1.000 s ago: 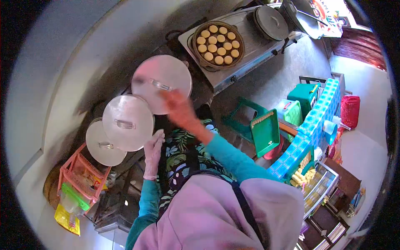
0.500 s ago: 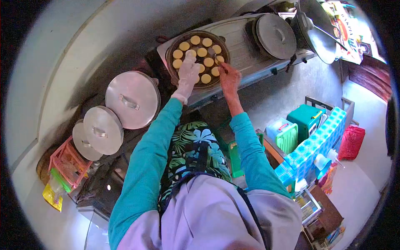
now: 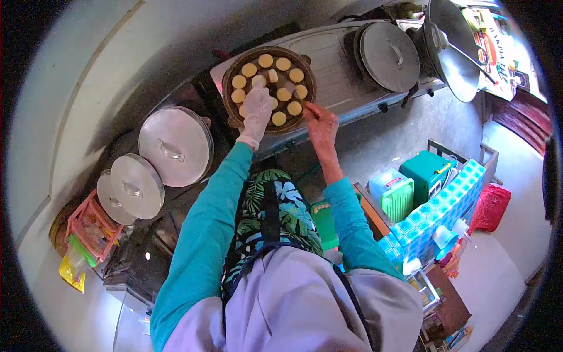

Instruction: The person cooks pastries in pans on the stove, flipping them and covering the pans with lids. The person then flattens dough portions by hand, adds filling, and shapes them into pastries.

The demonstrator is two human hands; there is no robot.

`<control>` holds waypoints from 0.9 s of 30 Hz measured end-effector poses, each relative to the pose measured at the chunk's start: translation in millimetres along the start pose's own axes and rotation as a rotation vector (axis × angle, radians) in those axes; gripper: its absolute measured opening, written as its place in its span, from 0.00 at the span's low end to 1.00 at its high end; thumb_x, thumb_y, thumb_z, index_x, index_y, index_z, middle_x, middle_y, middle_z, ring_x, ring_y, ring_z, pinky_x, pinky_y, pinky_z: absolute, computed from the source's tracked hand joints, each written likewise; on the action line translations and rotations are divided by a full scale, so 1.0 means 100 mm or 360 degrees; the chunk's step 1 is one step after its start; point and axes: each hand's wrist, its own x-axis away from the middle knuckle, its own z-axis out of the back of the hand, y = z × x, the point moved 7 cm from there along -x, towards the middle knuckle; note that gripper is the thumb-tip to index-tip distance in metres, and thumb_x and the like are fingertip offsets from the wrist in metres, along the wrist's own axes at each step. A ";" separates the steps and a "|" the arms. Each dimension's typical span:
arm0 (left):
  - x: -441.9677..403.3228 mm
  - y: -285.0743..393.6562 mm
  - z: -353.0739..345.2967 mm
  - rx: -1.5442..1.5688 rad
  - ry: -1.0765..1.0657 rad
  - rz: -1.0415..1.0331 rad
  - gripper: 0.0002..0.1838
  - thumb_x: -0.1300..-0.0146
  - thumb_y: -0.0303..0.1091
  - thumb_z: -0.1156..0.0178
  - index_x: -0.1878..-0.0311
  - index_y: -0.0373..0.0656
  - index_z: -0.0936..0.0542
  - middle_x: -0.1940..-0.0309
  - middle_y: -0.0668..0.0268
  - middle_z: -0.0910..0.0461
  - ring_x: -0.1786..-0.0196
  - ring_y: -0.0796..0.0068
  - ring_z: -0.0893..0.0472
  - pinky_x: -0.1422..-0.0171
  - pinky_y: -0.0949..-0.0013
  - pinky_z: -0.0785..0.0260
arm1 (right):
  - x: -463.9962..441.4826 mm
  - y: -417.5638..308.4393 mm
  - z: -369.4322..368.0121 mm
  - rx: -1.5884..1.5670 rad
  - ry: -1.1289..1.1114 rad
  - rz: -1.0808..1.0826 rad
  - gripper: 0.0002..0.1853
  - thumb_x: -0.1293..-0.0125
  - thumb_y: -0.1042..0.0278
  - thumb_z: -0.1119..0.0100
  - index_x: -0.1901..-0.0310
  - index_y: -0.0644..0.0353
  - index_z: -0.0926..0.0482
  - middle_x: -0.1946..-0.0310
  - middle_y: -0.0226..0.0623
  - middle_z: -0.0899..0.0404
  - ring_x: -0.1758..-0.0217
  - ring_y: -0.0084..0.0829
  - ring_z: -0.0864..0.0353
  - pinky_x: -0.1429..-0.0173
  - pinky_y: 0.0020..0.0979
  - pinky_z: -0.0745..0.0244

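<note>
Pan [image 3: 312,85] of pale rounds [image 3: 283,94] on stove [image 3: 334,58], far centre, within both hands' reach. Gloved left hand [image 3: 256,111] over pan, fingertips at one round, glove presumably for food contact; can't tell if gripping. Bare right hand [image 3: 322,126] by right rim, fingers bunched; can't tell grip. Large lid [image 3: 176,145] left, probably parked clear.

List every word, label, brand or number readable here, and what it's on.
"AKPIA": on the sign at upper right; its first letter and remaining print are too blurred.
Green box: marking too small to read.
Yellow packet: any print is too blurred to read.
</note>
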 end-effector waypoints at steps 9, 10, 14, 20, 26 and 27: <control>0.06 0.24 0.37 -0.0124 0.0442 -0.0190 0.15 0.35 0.27 0.48 0.47 0.31 0.25 0.34 0.46 0.31 0.32 0.52 0.30 0.33 0.64 0.34 | -0.25 -0.51 -0.11 0.0459 -0.0015 0.0203 0.12 0.38 0.70 0.39 0.53 0.61 0.16 0.59 0.45 0.15 0.58 0.44 0.15 0.55 0.39 0.22; 0.03 0.29 0.30 -0.0177 0.0439 -0.0293 0.16 0.35 0.26 0.48 0.46 0.31 0.25 0.35 0.46 0.30 0.35 0.51 0.27 0.35 0.62 0.32 | -0.25 -0.43 -0.16 0.0458 -0.0018 0.0208 0.12 0.38 0.70 0.39 0.53 0.61 0.16 0.59 0.45 0.15 0.58 0.44 0.15 0.55 0.39 0.22; -0.08 0.43 0.08 -0.0234 0.0346 -0.0233 0.19 0.38 0.23 0.49 0.42 0.34 0.26 0.40 0.44 0.26 0.45 0.48 0.21 0.43 0.58 0.28 | -0.16 -0.16 -0.29 0.0124 -0.0106 0.0077 0.13 0.39 0.69 0.37 0.53 0.62 0.16 0.63 0.46 0.15 0.61 0.35 0.15 0.57 0.35 0.23; 0.09 0.38 0.04 -0.0278 0.0380 -0.0375 0.22 0.39 0.23 0.48 0.40 0.35 0.27 0.46 0.45 0.22 0.48 0.49 0.19 0.46 0.58 0.27 | 0.05 -0.07 -0.15 0.0048 -0.0177 -0.0175 0.11 0.42 0.66 0.36 0.58 0.59 0.14 0.61 0.47 0.15 0.58 0.47 0.16 0.52 0.42 0.22; 0.25 0.35 0.39 -0.0091 0.0552 -0.0026 0.18 0.39 0.24 0.48 0.45 0.36 0.22 0.42 0.49 0.22 0.46 0.56 0.18 0.42 0.60 0.27 | -0.04 -0.28 0.07 0.0360 0.0135 0.0165 0.12 0.40 0.68 0.38 0.54 0.56 0.16 0.63 0.47 0.16 0.61 0.48 0.16 0.57 0.44 0.22; 0.24 0.34 0.42 -0.0130 0.0544 -0.0010 0.19 0.37 0.25 0.48 0.43 0.35 0.24 0.45 0.48 0.21 0.47 0.53 0.19 0.43 0.59 0.27 | -0.09 -0.29 0.03 0.0459 0.0125 0.0224 0.12 0.39 0.68 0.39 0.53 0.55 0.17 0.63 0.47 0.17 0.62 0.49 0.17 0.58 0.46 0.22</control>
